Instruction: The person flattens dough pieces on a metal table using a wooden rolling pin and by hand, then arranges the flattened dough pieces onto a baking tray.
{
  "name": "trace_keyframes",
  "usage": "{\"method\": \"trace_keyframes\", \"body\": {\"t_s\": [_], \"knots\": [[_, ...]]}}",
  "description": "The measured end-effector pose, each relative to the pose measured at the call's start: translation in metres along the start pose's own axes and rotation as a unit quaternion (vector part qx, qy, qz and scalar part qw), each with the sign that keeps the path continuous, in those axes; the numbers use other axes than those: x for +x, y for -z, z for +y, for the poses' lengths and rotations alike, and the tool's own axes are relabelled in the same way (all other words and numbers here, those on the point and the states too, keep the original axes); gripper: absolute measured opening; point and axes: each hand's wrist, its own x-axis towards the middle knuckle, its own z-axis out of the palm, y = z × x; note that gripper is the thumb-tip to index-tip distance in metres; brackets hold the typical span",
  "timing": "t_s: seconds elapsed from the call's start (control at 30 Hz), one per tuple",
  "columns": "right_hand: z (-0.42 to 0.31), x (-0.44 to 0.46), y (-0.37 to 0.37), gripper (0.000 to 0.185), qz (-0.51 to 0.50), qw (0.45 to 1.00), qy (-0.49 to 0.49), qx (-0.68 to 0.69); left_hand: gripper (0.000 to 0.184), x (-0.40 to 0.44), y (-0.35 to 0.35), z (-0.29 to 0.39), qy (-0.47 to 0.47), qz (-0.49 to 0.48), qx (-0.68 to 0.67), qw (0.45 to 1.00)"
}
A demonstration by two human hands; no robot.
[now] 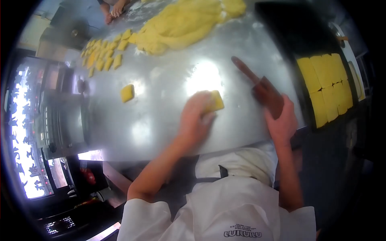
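My left hand is over a small square piece of yellow dough on the metal table. Its fingers and thumb close around the near side of the piece, though motion blurs them. In my right hand is a reddish-brown rolling pin, gripped at its near end. The pin's thin handle points up and left, away from me. Another piece of dough lies by itself to the left of my left hand.
A big mass of yellow dough covers the far part of the table, with several cut pieces at its left. Another person's hands are at the far left edge. Flat yellow sheets lie on a black tray at right.
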Motion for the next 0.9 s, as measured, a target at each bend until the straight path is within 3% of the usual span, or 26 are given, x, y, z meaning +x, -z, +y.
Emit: {"method": "trace_keyframes", "body": {"t_s": [0.03,0.23,0.43,0.53,0.63,0.7,0.9], "knots": [[0.001,0.000,-0.001,0.074,0.001,1.000,0.002,0.000,0.087,0.009,0.007,0.004,0.012,-0.001,0.018,1.000],[0.003,0.000,-0.001,0.074,0.003,1.000,0.000,0.011,0.086,0.032,-0.008,-0.009,0.020,-0.128,0.056,0.990],[0.003,-0.002,-0.004,0.073,0.016,1.000,0.003,0.001,0.080,0.015,-0.009,0.007,0.044,-0.189,0.048,0.980],[0.003,-0.003,-0.002,0.073,0.011,1.000,0.008,0.002,0.089,0.013,0.003,0.020,0.041,-0.189,0.039,0.980],[0.005,-0.002,-0.003,0.073,0.007,1.000,0.015,-0.004,0.095,0.023,-0.003,0.041,0.060,-0.074,0.038,0.995],[0.006,-0.001,-0.004,0.073,0.007,1.000,0.021,-0.004,0.093,0.022,-0.030,0.035,0.061,-0.059,0.136,0.987],[0.007,-0.002,-0.004,0.074,0.018,0.999,0.032,0.002,0.089,0.010,-0.056,0.024,0.063,-0.086,0.246,0.963]]}}
